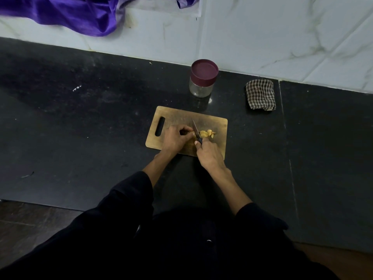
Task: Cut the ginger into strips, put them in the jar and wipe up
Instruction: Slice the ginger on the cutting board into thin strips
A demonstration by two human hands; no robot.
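A wooden cutting board [214, 122] with a handle slot lies on the black counter. On it sit pale yellow ginger pieces [206, 133]. My left hand [177, 138] has its fingers curled down on the ginger left of the blade; that part of the ginger is hidden under the fingers. My right hand [209, 154] grips the black handle of a knife [195, 127], whose blade points away from me and stands on the ginger. A glass jar [201, 88] with a maroon lid on it stands behind the board. A folded checked cloth [260, 94] lies to the right of the jar.
The black counter [80, 128] runs to a white tiled wall [282, 33] at the back. A purple cloth [76, 13] hangs over the wall at the top left. A seam crosses the counter right of the checked cloth. Small specks dot the counter's left side.
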